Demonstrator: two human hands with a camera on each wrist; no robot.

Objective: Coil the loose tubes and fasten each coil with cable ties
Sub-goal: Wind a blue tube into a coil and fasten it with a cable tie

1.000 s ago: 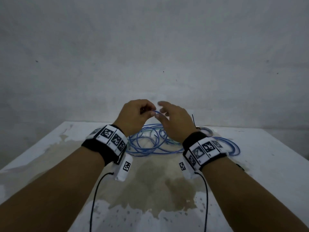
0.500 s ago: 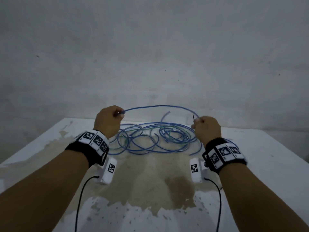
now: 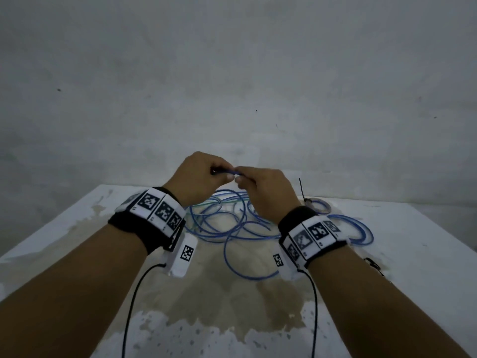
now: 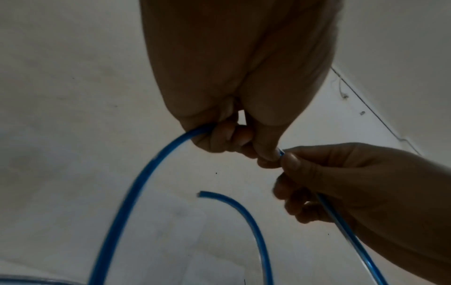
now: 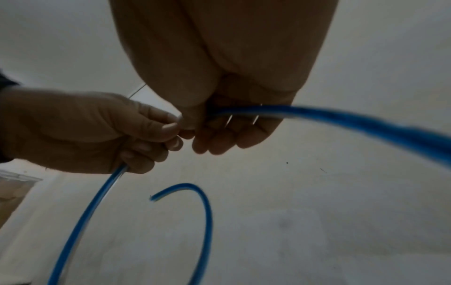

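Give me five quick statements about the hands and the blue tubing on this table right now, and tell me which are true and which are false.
1. Both hands grip the same blue tube. True: the left hand and right hand meet on it above the table.
2. The hands rest flat on the white table. False: they are raised above it.
3. A loose tangle of blue tubes lies on the table behind the wrists. True.
4. A black cable tie sticks up at the small coil on the right. True.
5. The left wrist view shows no free tube end. False: a cut tube end hangs below the hands.
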